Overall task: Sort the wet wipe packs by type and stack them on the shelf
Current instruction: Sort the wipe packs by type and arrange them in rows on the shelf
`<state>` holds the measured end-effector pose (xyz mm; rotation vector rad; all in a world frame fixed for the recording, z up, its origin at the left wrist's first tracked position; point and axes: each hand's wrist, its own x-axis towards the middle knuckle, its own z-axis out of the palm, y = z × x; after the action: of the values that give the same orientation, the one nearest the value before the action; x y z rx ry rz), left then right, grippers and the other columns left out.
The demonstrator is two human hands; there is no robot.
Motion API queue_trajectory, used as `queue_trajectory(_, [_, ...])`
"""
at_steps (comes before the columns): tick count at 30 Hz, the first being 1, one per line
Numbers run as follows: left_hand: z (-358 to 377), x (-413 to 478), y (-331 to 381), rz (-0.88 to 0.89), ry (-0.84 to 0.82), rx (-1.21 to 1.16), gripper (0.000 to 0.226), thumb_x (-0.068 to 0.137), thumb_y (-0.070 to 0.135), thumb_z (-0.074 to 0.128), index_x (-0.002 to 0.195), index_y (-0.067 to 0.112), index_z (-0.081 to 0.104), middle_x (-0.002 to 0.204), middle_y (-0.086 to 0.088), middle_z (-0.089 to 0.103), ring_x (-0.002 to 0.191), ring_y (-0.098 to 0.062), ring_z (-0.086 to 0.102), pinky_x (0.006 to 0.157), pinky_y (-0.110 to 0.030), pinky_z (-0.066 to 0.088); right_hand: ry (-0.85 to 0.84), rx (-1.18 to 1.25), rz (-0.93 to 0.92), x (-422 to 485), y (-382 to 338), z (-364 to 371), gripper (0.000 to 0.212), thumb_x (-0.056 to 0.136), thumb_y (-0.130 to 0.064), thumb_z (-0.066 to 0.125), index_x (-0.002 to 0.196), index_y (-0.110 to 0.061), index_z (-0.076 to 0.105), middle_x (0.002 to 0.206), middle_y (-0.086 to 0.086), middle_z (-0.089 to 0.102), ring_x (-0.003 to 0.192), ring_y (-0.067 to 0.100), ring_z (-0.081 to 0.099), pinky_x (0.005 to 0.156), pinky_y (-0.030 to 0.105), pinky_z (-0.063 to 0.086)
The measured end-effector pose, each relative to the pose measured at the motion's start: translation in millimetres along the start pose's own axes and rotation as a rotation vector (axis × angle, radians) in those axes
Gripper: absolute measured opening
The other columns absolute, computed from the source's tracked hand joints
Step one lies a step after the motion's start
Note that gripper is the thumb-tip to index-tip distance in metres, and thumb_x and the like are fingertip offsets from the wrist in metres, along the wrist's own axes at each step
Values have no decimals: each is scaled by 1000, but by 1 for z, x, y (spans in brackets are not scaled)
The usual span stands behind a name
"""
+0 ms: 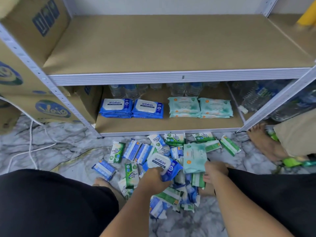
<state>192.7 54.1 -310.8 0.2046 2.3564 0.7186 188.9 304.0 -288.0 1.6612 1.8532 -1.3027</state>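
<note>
Packs of wet wipes lie in a loose pile (171, 190) on the marble floor just in front of the shelf (171, 124), where a crouching person sorts them by type. The left hand (153, 177) grips a blue pack (164, 165) by its near end, thumb on top beside the white lid, lifted just clear of the pile in front of the shelf. The right hand (216, 170) closes on the near edge of a teal pack (194, 158), which lies on the pile to the right of the blue one.

On the shelf, two blue stacks (131, 108) sit left of centre and two teal stacks (200, 107) right of centre, all near the front edge, with bottles (133, 90) behind them. Small green packs (174, 139) and small blue ones lie unsorted in front of the shelf.

These pouches look soft and floppy, light to moderate in weight given their damp contents, and wrapped in glossy film likely to slip. The blue pack's stiff lid should give the firmest purchase. A grasp across the pack's width, thumb above and fingers below, would probably keep it flat for stacking. Holding by a crimped end risks sagging, and a stack of slick pouches may slide if set down crooked.
</note>
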Motion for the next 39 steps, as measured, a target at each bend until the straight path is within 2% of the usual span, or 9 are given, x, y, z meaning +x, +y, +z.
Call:
queue_trajectory(4, [6,5,-6,-1,-96,132,63,86,37,68,145,24,51,128,-6,44,119,-25,49,92,-39,50,106,-760,-359,-19,5,7,18,80,-23,67,96,-14,65,89,3,63,79,24,65,61,30,56])
queue_trajectory(8, [2,8,-13,-26,-100,126,81,85,9,60,156,33,28,162,5,14,141,-26,37,98,-41,51,163,-1169,-636,-8,11,20,27,73,-24,60,101,-24,61,114,-2,56,106,25,54,91,46,51])
queue_trajectory(12, [1,17,-17,-41,-75,94,93,83,-3,56,160,27,15,166,3,11,146,-26,30,104,-38,48,24,-792,-633,10,5,19,23,73,-8,57,88,-23,47,89,1,60,80,24,59,68,32,53])
queue_trajectory(20, [-4,55,-37,-96,-37,486,114,89,15,66,153,40,-26,163,-6,-29,152,-37,-19,124,-52,8,-303,-443,-588,35,-51,27,38,79,9,61,103,-20,66,96,2,73,90,22,67,61,25,52])
queue_trajectory(23, [-10,75,-42,-78,-37,436,110,84,19,70,157,40,-10,167,-2,-17,154,-31,-13,125,-51,9,-138,-764,-713,54,-74,34,67,69,-2,76,128,-27,56,127,6,58,111,25,57,86,37,56])
queue_trajectory(25, [-15,88,-45,-49,-7,382,104,77,23,73,156,38,7,167,0,4,154,-29,4,124,-49,16,-216,-1199,-760,64,-86,37,105,72,-20,84,156,-34,24,162,2,23,145,30,27,113,47,37])
queue_trajectory(28, [-20,104,-53,-28,14,357,104,70,39,80,153,41,17,161,4,23,147,-26,24,120,-47,25,-329,-1528,-815,76,-95,44,121,81,-21,80,159,-39,-11,168,-9,-11,154,30,-8,122,57,7])
queue_trajectory(34, [-24,114,-60,-10,-38,388,111,66,49,84,154,45,16,159,3,24,146,-27,23,118,-51,30,-296,-1575,-981,98,-94,62,126,69,-31,89,159,-30,1,168,-9,-13,155,26,-10,121,61,5])
queue_trajectory(39, [-41,115,-53,-16,-156,484,111,74,55,79,157,44,6,161,3,21,145,-27,24,110,-52,40,-275,-1507,-1056,92,-100,55,122,57,-55,91,151,-29,17,161,-3,28,152,24,13,117,54,9])
